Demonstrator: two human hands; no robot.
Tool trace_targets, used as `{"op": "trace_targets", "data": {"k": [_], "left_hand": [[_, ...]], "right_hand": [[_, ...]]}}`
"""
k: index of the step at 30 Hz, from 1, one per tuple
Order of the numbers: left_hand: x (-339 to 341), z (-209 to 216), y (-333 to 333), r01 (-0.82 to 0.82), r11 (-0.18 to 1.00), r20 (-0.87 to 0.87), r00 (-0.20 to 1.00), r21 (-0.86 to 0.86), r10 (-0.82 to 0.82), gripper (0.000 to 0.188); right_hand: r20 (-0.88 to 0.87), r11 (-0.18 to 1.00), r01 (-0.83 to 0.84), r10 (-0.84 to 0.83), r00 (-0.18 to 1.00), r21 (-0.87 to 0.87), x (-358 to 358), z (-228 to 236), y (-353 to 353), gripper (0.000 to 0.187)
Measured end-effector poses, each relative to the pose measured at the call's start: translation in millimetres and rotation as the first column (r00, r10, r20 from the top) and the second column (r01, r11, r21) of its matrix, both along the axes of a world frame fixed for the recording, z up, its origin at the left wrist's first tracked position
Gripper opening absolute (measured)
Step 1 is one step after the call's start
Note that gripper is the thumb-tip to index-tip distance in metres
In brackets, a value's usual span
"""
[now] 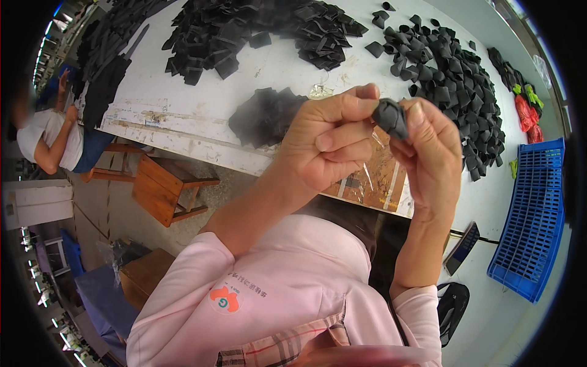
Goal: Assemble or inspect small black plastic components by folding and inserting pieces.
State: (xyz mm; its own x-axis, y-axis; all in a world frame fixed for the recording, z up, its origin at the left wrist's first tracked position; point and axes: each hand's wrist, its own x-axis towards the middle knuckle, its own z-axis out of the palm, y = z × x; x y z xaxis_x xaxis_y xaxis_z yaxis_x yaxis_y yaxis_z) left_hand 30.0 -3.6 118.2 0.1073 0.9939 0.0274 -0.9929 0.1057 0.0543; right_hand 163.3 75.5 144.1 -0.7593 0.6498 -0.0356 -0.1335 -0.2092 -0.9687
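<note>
Both hands are raised above the white table (183,85), close together. My left hand (327,144) and my right hand (431,153) pinch one small folded black fabric piece (391,117) between their fingertips. Just behind the left hand lies a small heap of black pieces (263,116) on the table. A big pile of black folded pieces (452,85) spreads to the right of my right hand.
More black pieces (257,30) cover the far table. A blue plastic crate (535,220) stands at the right, a dark phone (461,248) beside it. Wooden stools (162,189) stand below the table's left. Another person (49,137) sits at far left.
</note>
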Motion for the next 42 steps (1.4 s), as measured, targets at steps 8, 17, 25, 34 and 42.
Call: {"op": "trace_targets", "data": {"k": [8, 17, 25, 34, 42], "left_hand": [[-3.3, -28.7, 0.0, -0.034, 0.985, -0.125, 0.992, -0.168, 0.013, 0.005], [6.2, -14.3, -1.8, -0.343, 0.939, -0.631, 0.732, -0.015, 0.257, 0.020], [1.0, 7.5, 7.8, -0.158, 0.638, -0.626, -0.470, 0.754, 0.623, 0.023], [13.1, 2.9, 8.0, -0.731, 0.593, -0.750, 0.172, 0.337, 0.638, 0.012], [15.9, -10.0, -0.1, -0.676, 0.662, -0.752, 0.241, 0.322, 0.613, 0.011]], "right_hand": [[-0.053, 0.980, -0.108, 0.101, 0.994, -0.167, -10.0, -34.6, 12.1, 0.029], [-0.060, 0.996, -0.074, 0.072, 0.996, -0.044, -9.1, -38.5, 14.4, 0.029], [-0.100, 0.690, 0.295, -0.308, 0.946, 0.661, 3.2, -28.0, -2.6, 0.029], [-0.135, 0.452, 0.303, -0.367, 0.920, 0.839, -7.2, -14.3, -11.4, 0.016], [-0.193, 0.377, 0.331, -0.359, 0.913, 0.865, -9.4, -29.7, -4.9, 0.006]]}}
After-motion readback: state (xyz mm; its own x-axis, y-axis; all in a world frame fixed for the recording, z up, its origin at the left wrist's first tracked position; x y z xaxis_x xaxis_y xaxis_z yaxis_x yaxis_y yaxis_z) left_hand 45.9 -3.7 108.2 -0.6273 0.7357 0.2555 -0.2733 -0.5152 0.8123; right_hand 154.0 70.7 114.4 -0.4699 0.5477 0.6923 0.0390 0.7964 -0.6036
